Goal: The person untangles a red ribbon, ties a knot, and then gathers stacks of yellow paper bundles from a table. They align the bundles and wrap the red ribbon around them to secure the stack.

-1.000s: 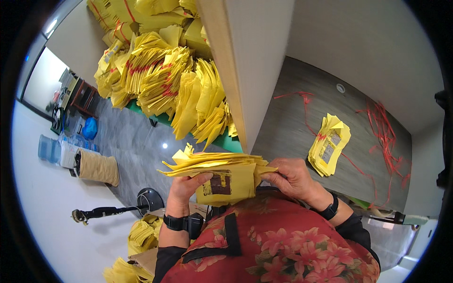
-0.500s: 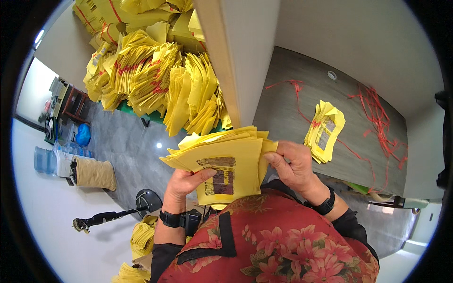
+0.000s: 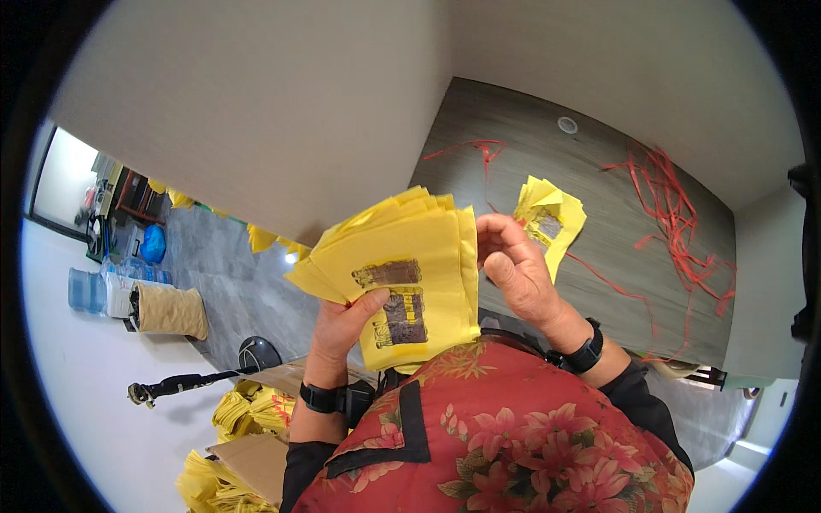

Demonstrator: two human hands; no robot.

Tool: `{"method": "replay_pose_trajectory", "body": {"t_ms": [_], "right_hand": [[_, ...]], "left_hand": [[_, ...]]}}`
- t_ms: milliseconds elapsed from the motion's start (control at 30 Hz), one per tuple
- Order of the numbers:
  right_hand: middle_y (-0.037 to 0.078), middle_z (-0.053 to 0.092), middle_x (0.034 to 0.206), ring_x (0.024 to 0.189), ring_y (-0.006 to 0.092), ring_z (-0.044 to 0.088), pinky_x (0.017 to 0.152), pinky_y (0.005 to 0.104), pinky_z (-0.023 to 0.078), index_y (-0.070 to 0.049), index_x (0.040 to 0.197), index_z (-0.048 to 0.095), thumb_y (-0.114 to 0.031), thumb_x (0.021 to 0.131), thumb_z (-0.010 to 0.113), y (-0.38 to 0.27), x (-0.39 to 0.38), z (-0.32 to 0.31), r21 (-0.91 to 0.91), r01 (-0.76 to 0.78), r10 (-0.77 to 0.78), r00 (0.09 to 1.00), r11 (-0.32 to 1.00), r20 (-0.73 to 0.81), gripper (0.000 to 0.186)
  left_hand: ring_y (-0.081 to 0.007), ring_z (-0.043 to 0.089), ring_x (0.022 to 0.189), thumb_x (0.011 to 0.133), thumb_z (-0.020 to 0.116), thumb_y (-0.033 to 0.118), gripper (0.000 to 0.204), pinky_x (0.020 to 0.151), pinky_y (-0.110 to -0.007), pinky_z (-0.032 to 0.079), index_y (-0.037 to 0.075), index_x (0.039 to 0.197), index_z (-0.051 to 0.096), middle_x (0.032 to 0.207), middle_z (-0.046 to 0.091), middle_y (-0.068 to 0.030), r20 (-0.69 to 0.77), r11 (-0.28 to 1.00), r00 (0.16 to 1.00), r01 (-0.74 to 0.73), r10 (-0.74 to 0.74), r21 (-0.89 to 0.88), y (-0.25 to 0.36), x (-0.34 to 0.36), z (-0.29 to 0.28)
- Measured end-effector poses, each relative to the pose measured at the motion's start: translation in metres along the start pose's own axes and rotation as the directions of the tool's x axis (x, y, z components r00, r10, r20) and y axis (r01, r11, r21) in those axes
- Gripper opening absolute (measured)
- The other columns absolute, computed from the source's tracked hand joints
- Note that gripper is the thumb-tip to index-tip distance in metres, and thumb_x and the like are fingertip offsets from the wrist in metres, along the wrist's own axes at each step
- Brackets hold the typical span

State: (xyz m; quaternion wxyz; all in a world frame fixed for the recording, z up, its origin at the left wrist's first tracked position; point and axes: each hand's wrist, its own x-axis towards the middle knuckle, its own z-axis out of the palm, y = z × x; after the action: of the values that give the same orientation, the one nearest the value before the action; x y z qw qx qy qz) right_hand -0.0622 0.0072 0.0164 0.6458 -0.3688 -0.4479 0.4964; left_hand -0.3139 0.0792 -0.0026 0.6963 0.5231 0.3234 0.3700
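Observation:
My left hand [image 3: 342,329] grips a thick, fanned stack of flat yellow printed pieces [image 3: 432,244] in front of my chest. Its thumb presses on the dark print of the top piece, while the other fingers are hidden behind. At the stack's right edge is my right hand [image 3: 526,278], thumb apart from the curled fingers and nothing visibly pinched between them; some fingertips are hidden by the edge. Beyond that hand, a smaller bundle of the same yellow pieces [image 3: 564,214] lies on a grey wood-grain tabletop [image 3: 547,158].
Tangled red ties [image 3: 671,209] lie across the tabletop's right side, near a small white ring [image 3: 568,126]. A pale panel [image 3: 282,94] rises at upper left. Lower left are a cardboard box [image 3: 256,466], yellow bundles [image 3: 248,410] and a black stand [image 3: 184,383].
My view has swung right, so the panel now hides most of the big yellow pile. My right hand has let go of the stack's right edge, its fingers loosening.

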Motion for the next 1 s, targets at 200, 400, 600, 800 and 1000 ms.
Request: {"method": "replay_pose_trajectory", "body": {"t_ms": [200,400,600,800,1000], "right_hand": [[0.007,0.058,0.124,0.110,0.0137,0.057,0.093,0.0308,0.049,-0.002,0.135,0.044,-0.026,0.098,0.062,0.007,-0.015,-0.037,0.045,-0.176,0.180,0.980,0.983,-0.088,0.047],[0.010,0.063,0.119,0.099,0.0182,0.066,0.085,0.0314,0.057,-0.002,0.129,0.051,-0.015,0.101,0.055,0.018,-0.017,-0.088,0.410,-0.231,0.355,0.899,0.882,-0.257,0.031],[0.012,0.062,0.123,0.105,0.0224,0.065,0.092,0.0369,0.055,-0.002,0.135,0.048,-0.015,0.099,0.057,0.037,-0.028,-0.124,0.582,-0.133,0.421,0.818,0.802,-0.393,0.039],[0.015,0.060,0.129,0.112,0.0262,0.063,0.097,0.0401,0.053,0.000,0.138,0.045,-0.018,0.101,0.053,0.046,-0.038,-0.142,0.589,-0.137,0.437,0.803,0.796,-0.405,0.042],[0.017,0.058,0.132,0.115,0.0274,0.061,0.099,0.0414,0.051,0.001,0.138,0.045,-0.021,0.101,0.052,0.050,-0.051,-0.152,0.717,-0.137,0.506,0.797,0.683,-0.330,0.043]], "left_hand": [[-0.0150,0.062,0.101,0.092,0.063,0.006,0.032,0.087,-0.030,0.051,-0.001,0.122,0.059,0.113,0.066,-0.0071,0.015,0.941,0.998,0.046,-0.054,0.336,-0.005,0.047,0.078],[-0.0139,0.059,0.102,0.099,0.057,0.025,0.043,0.090,-0.030,0.049,-0.004,0.130,0.048,0.113,0.064,-0.0088,0.143,0.975,0.987,0.037,-0.070,0.218,0.004,0.083,0.122],[-0.0113,0.057,0.106,0.105,0.044,0.040,0.048,0.092,-0.026,0.048,0.000,0.132,0.049,0.118,0.060,-0.0074,0.219,0.965,0.950,0.182,-0.222,0.191,-0.007,0.105,0.140],[-0.0141,0.055,0.111,0.104,0.048,0.037,0.053,0.094,-0.028,0.047,-0.003,0.139,0.044,0.122,0.059,-0.0112,0.251,0.918,0.908,0.257,-0.336,0.301,-0.018,0.115,0.149],[-0.0143,0.063,0.083,0.100,0.051,0.032,0.047,0.074,-0.028,0.051,-0.003,0.131,0.050,0.093,0.066,-0.0115,0.235,0.886,0.960,0.028,-0.153,0.463,-0.012,0.100,0.141]]}}
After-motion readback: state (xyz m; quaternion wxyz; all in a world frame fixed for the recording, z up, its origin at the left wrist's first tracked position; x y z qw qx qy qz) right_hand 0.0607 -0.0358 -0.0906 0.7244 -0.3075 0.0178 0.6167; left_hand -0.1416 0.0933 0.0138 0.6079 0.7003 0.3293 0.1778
